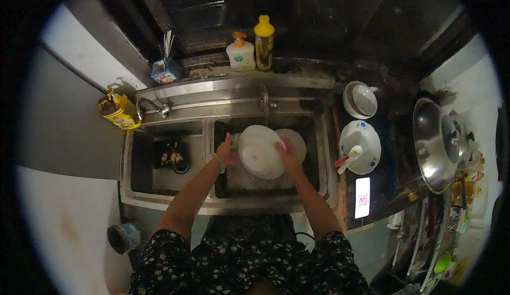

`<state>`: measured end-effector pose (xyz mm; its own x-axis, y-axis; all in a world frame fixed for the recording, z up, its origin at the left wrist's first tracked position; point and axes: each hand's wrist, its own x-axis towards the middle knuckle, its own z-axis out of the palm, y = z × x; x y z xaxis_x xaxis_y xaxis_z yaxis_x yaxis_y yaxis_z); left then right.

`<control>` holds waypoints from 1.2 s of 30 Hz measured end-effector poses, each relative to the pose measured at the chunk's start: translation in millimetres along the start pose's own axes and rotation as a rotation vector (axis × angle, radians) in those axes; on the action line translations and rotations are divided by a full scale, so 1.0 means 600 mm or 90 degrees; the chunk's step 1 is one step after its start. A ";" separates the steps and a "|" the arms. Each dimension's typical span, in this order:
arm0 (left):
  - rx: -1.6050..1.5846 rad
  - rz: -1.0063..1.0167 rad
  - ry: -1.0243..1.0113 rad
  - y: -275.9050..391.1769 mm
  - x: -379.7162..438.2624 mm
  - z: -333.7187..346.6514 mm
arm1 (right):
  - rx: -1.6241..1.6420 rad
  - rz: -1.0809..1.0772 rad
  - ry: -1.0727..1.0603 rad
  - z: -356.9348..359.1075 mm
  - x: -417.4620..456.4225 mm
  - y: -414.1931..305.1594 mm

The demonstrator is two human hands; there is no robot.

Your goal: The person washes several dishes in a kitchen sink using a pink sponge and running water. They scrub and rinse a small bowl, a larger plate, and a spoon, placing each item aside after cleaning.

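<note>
A white bowl, tilted with its underside towards me, is above the right basin of a steel double sink. My right hand grips its right rim, with something pink, perhaps a scrubber, showing at the fingers. Just left of the bowl, my left hand has its fingers apart and appears to hold nothing; it is slightly blurred. Behind the bowl and my right hand, a white plate or dish rests partly hidden in the basin. A faucet stands at the sink's back edge.
Food scraps lie in the left basin. Right of the sink are stacked bowls, a patterned dish with spoons, a lit phone and a steel basin. A pump bottle and yellow-capped bottle stand behind.
</note>
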<state>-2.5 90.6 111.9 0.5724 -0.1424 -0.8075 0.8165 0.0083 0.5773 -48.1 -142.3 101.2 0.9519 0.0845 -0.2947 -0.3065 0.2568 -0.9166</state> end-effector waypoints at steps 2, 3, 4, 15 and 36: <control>-0.076 0.079 -0.145 -0.024 0.021 0.001 | 0.162 0.041 0.078 -0.018 -0.002 0.005; -0.226 0.094 -0.292 -0.039 0.033 0.022 | 0.219 0.048 0.091 -0.040 0.004 0.020; -0.374 0.102 -0.437 -0.052 0.040 0.040 | 0.279 0.056 0.104 -0.062 0.010 0.045; -0.261 0.279 -0.305 -0.058 0.079 0.060 | -0.024 0.133 0.382 -0.069 0.007 0.041; -0.082 0.386 -0.322 -0.015 0.096 0.079 | -0.694 -0.570 0.254 0.068 0.016 -0.053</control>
<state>19.8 35.3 66.1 0.8408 -0.5082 -0.1867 0.3940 0.3379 0.8547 -29.2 -110.6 138.5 0.8126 -0.0211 0.5825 0.3546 -0.7752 -0.5228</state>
